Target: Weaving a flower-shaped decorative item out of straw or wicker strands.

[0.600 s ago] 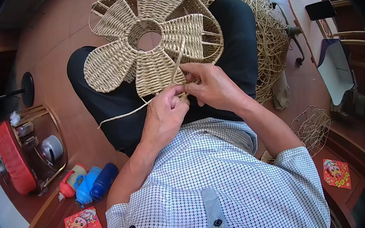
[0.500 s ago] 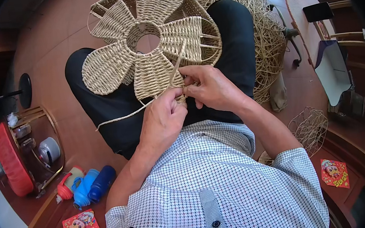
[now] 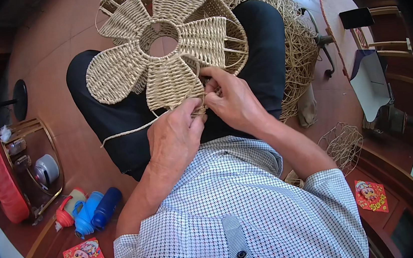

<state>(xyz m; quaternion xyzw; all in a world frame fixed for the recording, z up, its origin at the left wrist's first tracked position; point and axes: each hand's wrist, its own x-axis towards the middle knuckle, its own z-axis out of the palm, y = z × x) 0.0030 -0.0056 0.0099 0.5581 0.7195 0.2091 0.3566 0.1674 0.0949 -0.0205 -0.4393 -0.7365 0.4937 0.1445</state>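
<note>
A flower-shaped piece of woven straw (image 3: pixel 202 39) lies across my lap, with several petals around a round open centre. The lower petal (image 3: pixel 170 82) points toward me. My left hand (image 3: pixel 174 132) is closed in a pinch on that petal's near corner. Just beside it, my right hand (image 3: pixel 233 98) has its thumb and fingers closed on a straw strand (image 3: pixel 194 64) that loops up along the petal's right edge. The fingertips of both hands nearly touch and hide the exact spot they grip. A loose cord end (image 3: pixel 129 132) sticks out leftward from the petal's lower edge.
Beyond my right knee lies a large heap of tangled straw cord (image 3: pixel 299 53). Blue bottles (image 3: pixel 106 208) and a low rack with a red round object (image 3: pixel 5 180) are at left. At right are a wooden board (image 3: pixel 337 24) and an open white box (image 3: pixel 370 86).
The straw strand that stood upright above my right fingers now bends into a loop near the petal. The view has shifted slightly; both hands keep their place at the petal's corner.
</note>
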